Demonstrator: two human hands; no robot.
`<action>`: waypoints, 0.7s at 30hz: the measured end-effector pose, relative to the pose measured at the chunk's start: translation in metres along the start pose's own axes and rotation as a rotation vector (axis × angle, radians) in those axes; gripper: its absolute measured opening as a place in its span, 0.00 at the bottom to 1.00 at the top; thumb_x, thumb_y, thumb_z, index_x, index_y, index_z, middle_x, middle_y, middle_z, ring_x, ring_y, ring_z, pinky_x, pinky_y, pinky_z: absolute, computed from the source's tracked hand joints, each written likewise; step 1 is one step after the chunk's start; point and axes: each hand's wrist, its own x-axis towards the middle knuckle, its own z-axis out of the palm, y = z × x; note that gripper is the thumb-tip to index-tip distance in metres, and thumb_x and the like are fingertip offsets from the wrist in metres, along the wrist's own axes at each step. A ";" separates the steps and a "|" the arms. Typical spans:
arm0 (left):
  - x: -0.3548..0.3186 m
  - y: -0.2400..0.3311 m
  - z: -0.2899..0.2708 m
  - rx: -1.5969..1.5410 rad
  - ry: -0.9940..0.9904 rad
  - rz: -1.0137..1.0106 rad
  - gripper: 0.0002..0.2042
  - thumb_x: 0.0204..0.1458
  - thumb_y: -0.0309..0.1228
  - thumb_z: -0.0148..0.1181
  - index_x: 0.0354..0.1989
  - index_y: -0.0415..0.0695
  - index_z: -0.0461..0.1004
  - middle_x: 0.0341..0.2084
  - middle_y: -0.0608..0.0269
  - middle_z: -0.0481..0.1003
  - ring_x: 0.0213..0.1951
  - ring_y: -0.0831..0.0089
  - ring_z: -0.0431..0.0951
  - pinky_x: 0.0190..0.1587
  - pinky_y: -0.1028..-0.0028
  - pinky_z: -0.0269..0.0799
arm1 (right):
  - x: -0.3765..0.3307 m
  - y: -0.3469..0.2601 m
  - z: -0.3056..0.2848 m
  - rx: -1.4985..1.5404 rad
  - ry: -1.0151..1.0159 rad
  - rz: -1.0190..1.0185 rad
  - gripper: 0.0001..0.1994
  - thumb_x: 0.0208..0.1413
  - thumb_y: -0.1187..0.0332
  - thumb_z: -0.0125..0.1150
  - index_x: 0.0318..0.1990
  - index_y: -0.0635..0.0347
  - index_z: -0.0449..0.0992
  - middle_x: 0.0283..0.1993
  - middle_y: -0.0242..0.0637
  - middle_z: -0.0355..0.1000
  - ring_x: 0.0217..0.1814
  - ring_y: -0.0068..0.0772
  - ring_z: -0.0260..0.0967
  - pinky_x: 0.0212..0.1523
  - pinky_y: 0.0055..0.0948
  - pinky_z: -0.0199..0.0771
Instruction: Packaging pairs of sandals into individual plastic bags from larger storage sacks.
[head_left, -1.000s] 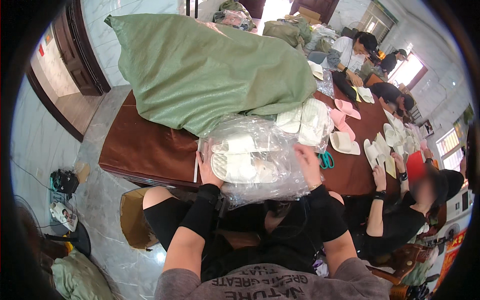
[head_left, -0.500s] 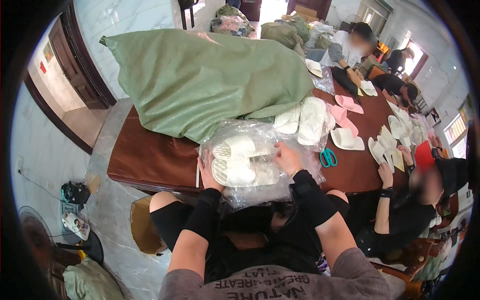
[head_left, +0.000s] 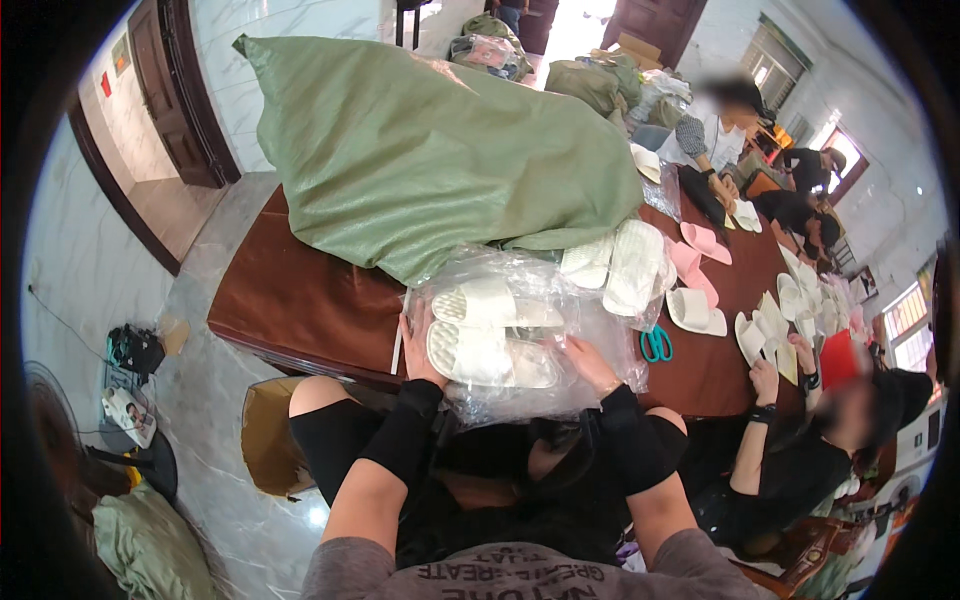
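A pair of white slippers (head_left: pixel 480 357) lies side by side inside a clear plastic bag (head_left: pixel 600 310) on the table's near edge, their open ends to the left. My left hand (head_left: pixel 424 352) rests at the bag's left side by the slippers, fingers stretched and apart. On the other side, my right hand (head_left: pixel 592 364) lies on the loose plastic near the slippers' right ends, its fingers extended. More clear plastic is spread underneath. Just right of the bag are teal-handled scissors (head_left: pixel 656 344).
A large green sack (head_left: pixel 430 150) fills the table (head_left: pixel 300 290) behind the bag. More white slippers (head_left: pixel 635 265) and pink slippers (head_left: pixel 690 262) lie to the right. A co-worker (head_left: pixel 790 440) handles slippers at right; others sit farther back. A cardboard box (head_left: pixel 268 440) stands on the floor.
My right hand has released its pinch at the slippers' right ends and moved down and toward me, fingers now extended. My left hand stays at the left side. The view has shifted slightly.
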 end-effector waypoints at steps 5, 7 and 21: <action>0.003 0.003 -0.004 0.049 -0.036 -0.012 0.28 0.53 0.47 0.48 0.60 0.46 0.65 0.62 0.52 0.60 0.68 0.56 0.50 0.67 0.47 0.36 | -0.031 -0.027 -0.007 0.711 -0.070 -0.029 0.20 0.67 0.57 0.43 0.52 0.64 0.71 0.53 0.35 0.72 0.48 0.31 0.70 0.53 0.27 0.65; 0.002 0.005 -0.002 0.077 -0.080 -0.022 0.29 0.53 0.47 0.47 0.61 0.46 0.64 0.63 0.52 0.59 0.68 0.56 0.50 0.67 0.46 0.36 | -0.043 -0.033 -0.018 0.153 0.000 -0.337 0.18 0.67 0.58 0.43 0.51 0.63 0.70 0.46 0.32 0.73 0.44 0.28 0.70 0.45 0.25 0.68; 0.009 0.012 -0.012 0.130 -0.099 -0.066 0.36 0.52 0.43 0.56 0.68 0.45 0.51 0.68 0.55 0.50 0.69 0.58 0.48 0.68 0.50 0.39 | -0.049 -0.022 -0.070 0.715 -0.100 0.083 0.19 0.58 0.67 0.50 0.54 0.69 0.69 0.47 0.49 0.74 0.37 0.34 0.74 0.37 0.28 0.76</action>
